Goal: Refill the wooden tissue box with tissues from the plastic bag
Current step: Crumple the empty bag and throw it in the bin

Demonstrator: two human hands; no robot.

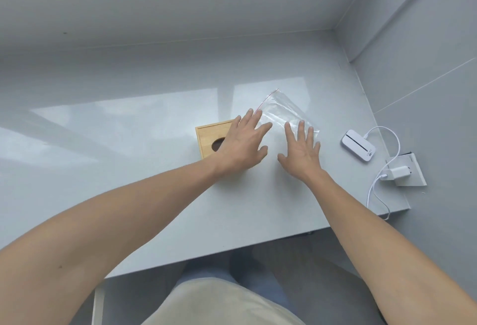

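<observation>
So we're looking down at a glossy pale grey table [154, 195] with both bare arms stretched out over it. Our left hand [245, 141] is spread flat, fingers splayed, palm down over the right part of the wooden tissue box [210, 138]; it covers that side, but we can't tell whether it's actually pressing on the wood or just above it. It isn't gripping anything. The box sits about mid-table, light wood, with a dark oval slot [218, 143] in its top, partly hidden by the hand. Nothing pokes out of the slot, and we can't see inside.

Just right of the box lies the clear plastic bag [281, 112], a zip type with a thin red strip along its far-left edge. It looks flat and see-through; whatever is in it is hard to make out against the pale table. Our right hand [302, 151] is open too, fingers spread, palm down, fingertips over the bag's near end, holding nothing.

Off to the right there's a small white device [357, 149] with a white cable [382, 185] running to a charger plug [398, 172] on a wall-socket plate [413, 177].
</observation>
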